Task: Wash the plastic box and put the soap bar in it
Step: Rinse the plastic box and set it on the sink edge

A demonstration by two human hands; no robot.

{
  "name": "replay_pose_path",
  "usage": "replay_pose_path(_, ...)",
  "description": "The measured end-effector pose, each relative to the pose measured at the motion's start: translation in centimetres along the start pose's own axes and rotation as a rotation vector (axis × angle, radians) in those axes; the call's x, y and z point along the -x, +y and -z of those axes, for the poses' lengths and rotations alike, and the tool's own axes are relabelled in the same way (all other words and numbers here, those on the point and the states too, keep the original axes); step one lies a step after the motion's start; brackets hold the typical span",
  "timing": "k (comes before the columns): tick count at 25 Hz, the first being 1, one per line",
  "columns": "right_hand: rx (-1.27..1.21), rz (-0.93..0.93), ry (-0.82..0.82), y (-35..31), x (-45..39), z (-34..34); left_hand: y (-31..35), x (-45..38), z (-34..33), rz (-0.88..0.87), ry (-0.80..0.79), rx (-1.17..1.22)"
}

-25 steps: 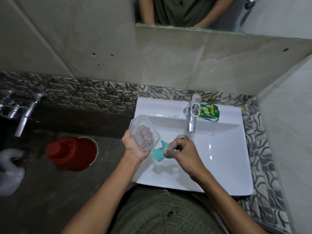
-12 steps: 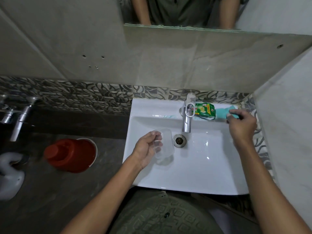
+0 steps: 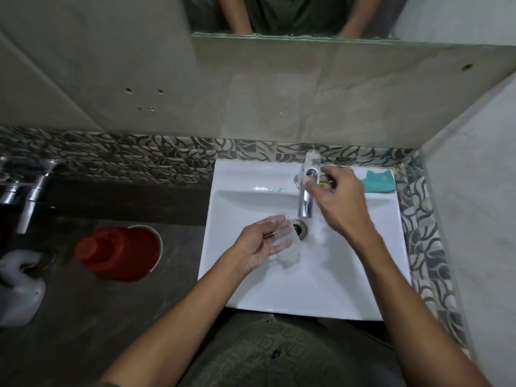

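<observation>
Grey wall tiles (image 3: 279, 101) rise behind our white sink (image 3: 279, 297), with a patterned tile band (image 3: 139, 163) running along the back and down the right side. That right side is tight: the side wall (image 3: 474, 219) stands just beyond the sink's right rim. To the left the sink edge drops off to a dark floor (image 3: 83, 317), where a red bucket (image 3: 122, 252) sits well apart from the basin, with wall taps (image 3: 25, 188) farther left.

Our left hand (image 3: 259, 244) is over the middle of the basin, fingers curled under the clear plastic box (image 3: 287, 244) and holding it just left of the drain (image 3: 299, 229). We cannot tell whether the box holds anything; it looks see-through and blurred. Our right hand (image 3: 340, 202) reaches to the chrome faucet (image 3: 307, 196), fingers loosely bent at the lever, touching or nearly so; whether it grips we cannot tell. It hides most of a green packet (image 3: 324, 181) on the back ledge, likely the soap, though only a sliver shows. A teal cloth (image 3: 381, 181) lies on the ledge's right corner. A hazy stream (image 3: 317, 227) shows below the spout, beside the drain. The front half of the basin lies open.
</observation>
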State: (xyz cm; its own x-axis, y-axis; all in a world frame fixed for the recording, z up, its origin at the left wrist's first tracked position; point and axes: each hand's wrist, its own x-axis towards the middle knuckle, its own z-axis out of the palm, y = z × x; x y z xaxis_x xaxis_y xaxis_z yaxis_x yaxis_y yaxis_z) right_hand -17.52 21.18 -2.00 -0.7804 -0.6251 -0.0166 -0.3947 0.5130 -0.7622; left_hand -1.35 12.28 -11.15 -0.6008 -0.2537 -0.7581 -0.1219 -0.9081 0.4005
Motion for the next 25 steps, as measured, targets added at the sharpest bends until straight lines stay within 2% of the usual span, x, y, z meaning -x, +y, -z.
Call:
replay_pose_path(1, 0.082, 0.027, -0.052, -1.1, -0.2, -0.8, -0.2, -0.4, -0.4, 0.023, 0.012, -0.003)
replay_pose_path(4, 0.251, 0.020, 0.020, -1.8, -1.4, -1.2, -0.4, -1.3, -1.8, 0.057, 0.021, -0.051)
replay_pose_path(9, 0.320, 0.090, -0.004, -0.4, -3.0, 0.8, -0.7, -2.1, -3.6, 0.065, 0.018, -0.117)
replay_pose_path(12, 0.112, 0.021, 0.133, 0.7, -2.3, -0.5, -1.1, -2.4, -4.0, 0.077, 0.025, -0.144)
replay_pose_path(14, -0.166, -0.170, 0.301, 2.2, -0.5, -2.0, -1.1, -2.5, -4.1, 0.075, 0.039, -0.157)
replay_pose_path(15, -0.243, -0.284, 0.330, 3.2, 0.8, -3.0, -1.1, -2.5, -4.0, 0.070, 0.052, -0.158)
replay_pose_path(16, -0.246, -0.381, 0.292, 4.3, 2.0, -4.1, -1.0, -2.5, -3.9, 0.067, 0.070, -0.147)
replay_pose_path(19, -0.205, -0.556, -0.092, 6.1, 4.4, -7.1, -0.8, -2.6, -3.7, 0.070, 0.176, -0.119)
replay_pose_path(21, -0.377, -0.627, -0.273, 6.1, 4.6, -8.5, -0.6, -2.9, -3.1, 0.059, 0.267, -0.176)
replay_pose_path(25, -0.660, -0.867, -0.419, 5.5, 3.3, -9.6, 0.2, -3.2, -1.6, 0.031, 0.422, -0.310)
